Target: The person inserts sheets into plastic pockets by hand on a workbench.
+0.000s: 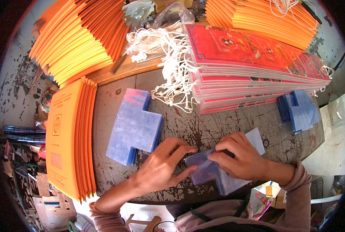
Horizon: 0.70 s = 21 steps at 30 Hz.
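Near the table's front edge, my hands work at a translucent blue plastic sheet. My left hand holds its left end, the thumb on the edge and the index finger by the upper corner. Thumb and fingertips of my right hand are closed on the upper part of the sheet. Under it lie more blue sheets, with a pale corner showing beyond the right hand. To the left rests a neat stack of step-shaped blue plastic sheets. Another small stack of blue plastic pieces lies at the right.
Orange folders stand stacked along the left, with more orange piles behind. Red printed plastic-covered sheets with white cords fill the back right. The scratched dark table has a curved front edge close to me.
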Motion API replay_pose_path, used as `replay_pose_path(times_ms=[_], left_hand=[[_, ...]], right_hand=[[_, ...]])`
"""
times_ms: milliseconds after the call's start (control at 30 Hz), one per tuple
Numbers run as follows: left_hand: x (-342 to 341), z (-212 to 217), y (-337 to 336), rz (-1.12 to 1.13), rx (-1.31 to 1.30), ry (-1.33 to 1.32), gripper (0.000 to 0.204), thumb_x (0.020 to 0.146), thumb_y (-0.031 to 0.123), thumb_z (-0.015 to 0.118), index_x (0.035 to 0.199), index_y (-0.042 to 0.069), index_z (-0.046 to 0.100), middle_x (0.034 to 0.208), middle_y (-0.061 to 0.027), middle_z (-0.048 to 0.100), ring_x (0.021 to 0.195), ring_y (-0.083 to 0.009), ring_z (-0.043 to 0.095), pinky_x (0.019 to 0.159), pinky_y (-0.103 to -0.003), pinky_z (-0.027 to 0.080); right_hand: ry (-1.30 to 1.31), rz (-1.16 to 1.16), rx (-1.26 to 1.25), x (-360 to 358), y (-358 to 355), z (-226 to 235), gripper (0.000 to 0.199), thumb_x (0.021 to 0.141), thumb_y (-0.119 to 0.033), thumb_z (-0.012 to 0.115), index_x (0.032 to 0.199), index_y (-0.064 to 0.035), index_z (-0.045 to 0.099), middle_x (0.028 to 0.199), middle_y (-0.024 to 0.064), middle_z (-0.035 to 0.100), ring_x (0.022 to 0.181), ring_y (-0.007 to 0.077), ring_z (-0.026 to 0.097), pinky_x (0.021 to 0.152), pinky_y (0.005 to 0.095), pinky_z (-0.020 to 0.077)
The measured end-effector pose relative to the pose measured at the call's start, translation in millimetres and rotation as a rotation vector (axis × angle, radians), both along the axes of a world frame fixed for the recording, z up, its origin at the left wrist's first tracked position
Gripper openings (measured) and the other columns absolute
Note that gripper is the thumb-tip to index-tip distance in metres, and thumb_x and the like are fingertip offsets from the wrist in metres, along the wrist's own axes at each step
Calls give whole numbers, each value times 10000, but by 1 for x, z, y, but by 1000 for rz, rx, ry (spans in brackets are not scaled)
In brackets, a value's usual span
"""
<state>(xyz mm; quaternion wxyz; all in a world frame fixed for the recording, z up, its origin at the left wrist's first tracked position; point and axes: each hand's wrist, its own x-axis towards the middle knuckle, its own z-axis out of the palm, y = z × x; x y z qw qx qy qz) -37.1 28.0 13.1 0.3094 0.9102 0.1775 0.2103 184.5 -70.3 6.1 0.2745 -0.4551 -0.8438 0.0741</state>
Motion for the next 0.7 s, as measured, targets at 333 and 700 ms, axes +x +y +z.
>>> replay_pose_path(times_ms=[333, 700], left_hand=[[2, -7, -7, 81, 180, -9, 383, 705, 124, 784, 1069, 63, 681, 937, -98, 606, 833, -243, 601, 708, -350, 505], [-1, -12, -18, 118, 555, 8, 362, 701, 163, 734, 1055, 97, 702, 946, 17, 611, 769, -129, 575, 615, -270, 398]], right_hand=[[-52, -78, 95, 0, 0, -1, 178, 740, -132, 628, 894, -48, 599, 1041, 108, 553, 950, 286, 543, 808, 411, 438], [-184, -38, 231, -1, -5, 1, 154, 724, -148, 624, 842, -50, 625, 990, 82, 620, 941, 193, 593, 929, 395, 452]])
